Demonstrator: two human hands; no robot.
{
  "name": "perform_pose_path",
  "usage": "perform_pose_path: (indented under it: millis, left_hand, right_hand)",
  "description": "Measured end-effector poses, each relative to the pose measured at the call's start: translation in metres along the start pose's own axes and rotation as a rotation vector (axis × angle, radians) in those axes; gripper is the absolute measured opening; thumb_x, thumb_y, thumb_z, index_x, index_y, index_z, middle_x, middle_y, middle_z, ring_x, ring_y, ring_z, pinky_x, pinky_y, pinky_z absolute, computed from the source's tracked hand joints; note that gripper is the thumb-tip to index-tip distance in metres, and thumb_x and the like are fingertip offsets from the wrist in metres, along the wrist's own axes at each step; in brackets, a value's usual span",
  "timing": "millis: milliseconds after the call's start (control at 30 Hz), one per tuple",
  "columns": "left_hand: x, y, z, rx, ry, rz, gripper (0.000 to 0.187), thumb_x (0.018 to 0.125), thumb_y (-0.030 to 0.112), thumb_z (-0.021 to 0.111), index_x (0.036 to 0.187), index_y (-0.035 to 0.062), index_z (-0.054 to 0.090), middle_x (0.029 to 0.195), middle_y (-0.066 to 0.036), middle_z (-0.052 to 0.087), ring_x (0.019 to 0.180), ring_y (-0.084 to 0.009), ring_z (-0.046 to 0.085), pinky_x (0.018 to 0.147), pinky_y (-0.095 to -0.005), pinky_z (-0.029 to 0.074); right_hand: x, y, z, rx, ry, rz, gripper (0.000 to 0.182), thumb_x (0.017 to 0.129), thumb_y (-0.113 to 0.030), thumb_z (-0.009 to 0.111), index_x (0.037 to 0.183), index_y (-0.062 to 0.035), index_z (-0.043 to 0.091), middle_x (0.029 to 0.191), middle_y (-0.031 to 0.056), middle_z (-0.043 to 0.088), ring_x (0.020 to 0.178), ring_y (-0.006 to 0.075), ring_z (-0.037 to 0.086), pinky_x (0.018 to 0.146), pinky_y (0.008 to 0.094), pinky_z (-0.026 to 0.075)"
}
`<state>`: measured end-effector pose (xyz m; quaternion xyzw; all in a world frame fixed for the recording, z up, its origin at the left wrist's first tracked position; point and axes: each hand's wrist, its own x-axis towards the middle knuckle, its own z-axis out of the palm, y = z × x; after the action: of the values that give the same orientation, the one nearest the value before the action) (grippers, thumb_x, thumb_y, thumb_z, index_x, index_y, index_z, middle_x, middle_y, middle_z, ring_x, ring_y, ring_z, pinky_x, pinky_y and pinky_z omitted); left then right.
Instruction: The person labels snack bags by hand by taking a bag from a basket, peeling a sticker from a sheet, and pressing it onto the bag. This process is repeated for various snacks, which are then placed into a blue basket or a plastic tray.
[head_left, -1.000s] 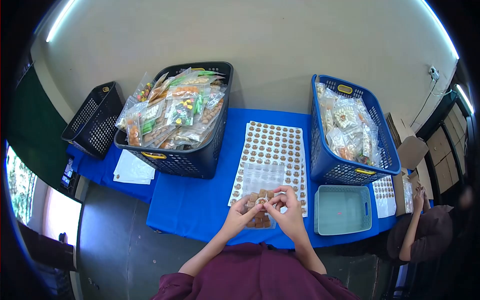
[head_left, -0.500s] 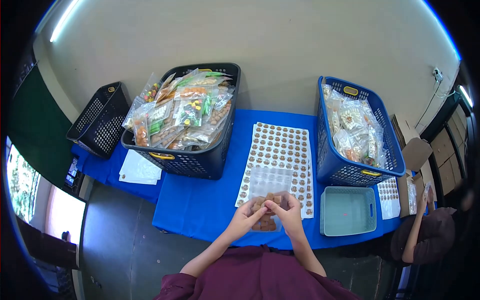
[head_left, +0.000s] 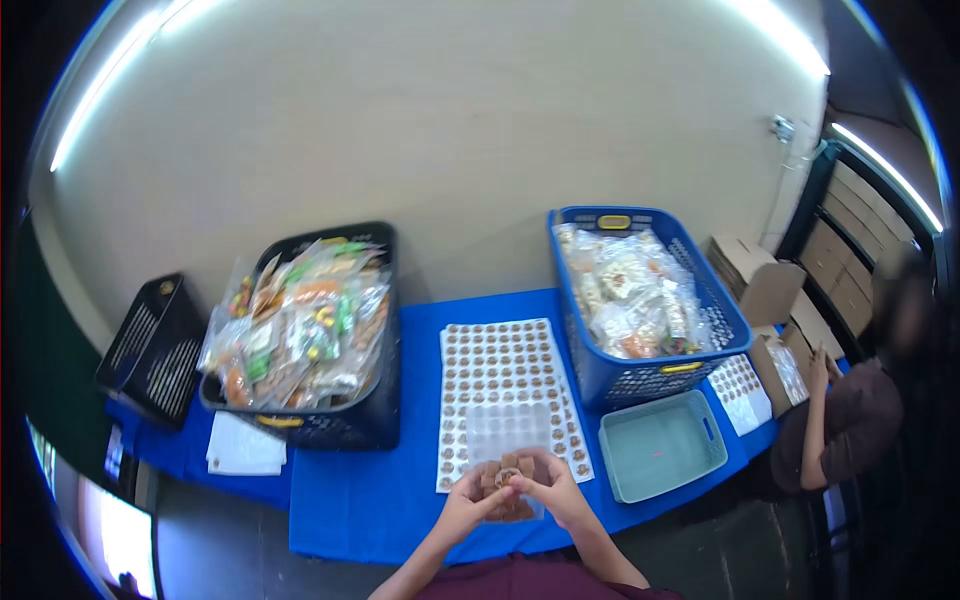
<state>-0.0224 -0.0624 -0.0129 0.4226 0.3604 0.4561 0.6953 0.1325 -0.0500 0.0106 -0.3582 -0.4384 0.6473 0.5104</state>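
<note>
Both hands meet at the table's front, around a clear plastic box (head_left: 524,508) filled with brown cube-shaped pieces (head_left: 516,508). My left hand (head_left: 467,503) is curled at the box's left side, its thumb over the pieces. On the right side my right hand (head_left: 553,492) grips the box, thumb pointing inward. A small round sticker-like disc (head_left: 508,477) shows between the thumbs. The box's clear lid (head_left: 508,428) stands open behind, over white sheets of round brown stickers (head_left: 495,360).
A black basket (head_left: 385,425) of filled packets stands left, a blue basket (head_left: 600,375) right. Beside them are a pale green tray (head_left: 665,490), another black basket (head_left: 150,350), white sheets (head_left: 245,445) and open cartons (head_left: 775,300). A person (head_left: 845,425) is at far right.
The view has tilted up and swung right, so the table sits lower and further left. A round disc now shows between my thumbs; my hands still hold the box.
</note>
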Motion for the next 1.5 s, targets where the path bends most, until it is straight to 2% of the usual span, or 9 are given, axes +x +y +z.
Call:
perform_pose_path:
  millis: [100, 133, 233, 367, 533, 667, 967, 1133, 1500]
  left_hand:
    - [0.013, -0.002, 0.023, -0.002, -0.085, 0.043, 0.033, 0.083, 0.006, 0.058, 0.112, -0.0015, 0.046, 0.104, -0.008, 0.056, 0.092, -0.0134, 0.057, 0.08, -0.0262, 0.047]
    - [0.019, -0.002, 0.029, 0.002, -0.084, 0.029, 0.033, 0.084, 0.007, 0.057, 0.113, -0.0015, 0.046, 0.106, -0.008, 0.056, 0.093, -0.0136, 0.057, 0.081, -0.0271, 0.047]
    - [0.034, -0.006, 0.041, 0.046, -0.18, -0.023, 0.038, 0.084, 0.01, 0.057, 0.117, -0.0031, 0.042, 0.104, -0.008, 0.056, 0.093, -0.0123, 0.056, 0.078, -0.0254, 0.047]
    - [0.048, -0.021, 0.054, 0.125, -0.191, -0.092, 0.038, 0.084, 0.012, 0.058, 0.116, -0.0015, 0.044, 0.104, -0.009, 0.056, 0.09, -0.0128, 0.058, 0.074, -0.0251, 0.049]
    - [0.066, -0.024, 0.081, 0.053, -0.202, 0.002, 0.049, 0.078, 0.005, 0.064, 0.118, -0.001, 0.037, 0.107, -0.011, 0.054, 0.095, -0.0171, 0.056, 0.08, -0.0287, 0.048]
    - [0.082, -0.026, 0.103, 0.07, -0.24, 0.027, 0.04, 0.081, 0.002, 0.059, 0.115, -0.0001, 0.038, 0.105, -0.01, 0.054, 0.092, -0.0152, 0.057, 0.078, -0.0272, 0.049]
    - [0.102, -0.05, 0.134, 0.083, -0.205, 0.067, 0.039, 0.081, 0.002, 0.059, 0.115, -0.0014, 0.04, 0.11, -0.011, 0.051, 0.099, -0.0164, 0.054, 0.08, -0.0278, 0.048]
    - [0.115, -0.059, 0.153, 0.16, -0.119, 0.09, 0.039, 0.078, 0.004, 0.063, 0.111, -0.0043, 0.045, 0.103, -0.011, 0.057, 0.091, -0.0161, 0.058, 0.078, -0.0276, 0.048]
    - [0.147, -0.068, 0.201, 0.196, -0.093, 0.124, 0.032, 0.079, 0.006, 0.062, 0.107, -0.0018, 0.048, 0.098, -0.009, 0.058, 0.088, -0.0136, 0.058, 0.075, -0.0258, 0.048]
  right_hand:
    - [-0.004, -0.006, -0.019, -0.032, 0.073, -0.004, 0.021, 0.078, -0.007, 0.064, 0.097, -0.0001, 0.057, 0.087, 0.0057, 0.062, 0.08, 0.0106, 0.058, 0.072, 0.0234, 0.046]
    - [-0.004, -0.005, -0.026, -0.11, 0.118, -0.077, 0.02, 0.078, -0.005, 0.062, 0.096, 0.0003, 0.058, 0.085, 0.0062, 0.062, 0.077, 0.0109, 0.059, 0.069, 0.0229, 0.047]
    - [-0.011, -0.004, -0.041, -0.021, 0.23, -0.123, 0.016, 0.079, -0.004, 0.061, 0.095, 0.0005, 0.058, 0.084, 0.0066, 0.062, 0.077, 0.0111, 0.059, 0.069, 0.0231, 0.047]
    - [-0.02, -0.016, -0.065, 0.341, 0.136, 0.004, 0.023, 0.081, -0.008, 0.061, 0.103, -0.003, 0.055, 0.093, 0.0058, 0.059, 0.085, 0.0096, 0.056, 0.074, 0.0238, 0.045]
    - [-0.023, -0.016, -0.087, 0.208, 0.191, 0.041, 0.027, 0.079, -0.003, 0.06, 0.105, -0.0028, 0.053, 0.094, 0.0054, 0.058, 0.086, 0.0113, 0.056, 0.076, 0.025, 0.046]
    - [-0.019, -0.031, -0.108, 0.121, 0.236, 0.012, 0.024, 0.079, -0.003, 0.06, 0.103, -0.0016, 0.054, 0.089, 0.0046, 0.06, 0.081, 0.0102, 0.058, 0.071, 0.0233, 0.048]
    - [-0.018, -0.044, -0.152, 0.102, 0.237, 0.011, 0.021, 0.081, -0.006, 0.06, 0.101, -0.0019, 0.055, 0.087, 0.0053, 0.06, 0.08, 0.011, 0.057, 0.071, 0.024, 0.047]
    - [-0.018, -0.049, -0.17, 0.103, 0.258, 0.028, 0.022, 0.081, -0.007, 0.06, 0.101, -0.0016, 0.053, 0.088, 0.0061, 0.059, 0.079, 0.011, 0.057, 0.07, 0.0235, 0.047]
    - [-0.015, -0.075, -0.226, 0.106, 0.228, -0.06, 0.023, 0.079, -0.005, 0.062, 0.1, -0.0017, 0.054, 0.092, 0.0062, 0.059, 0.08, 0.0114, 0.057, 0.07, 0.0235, 0.046]
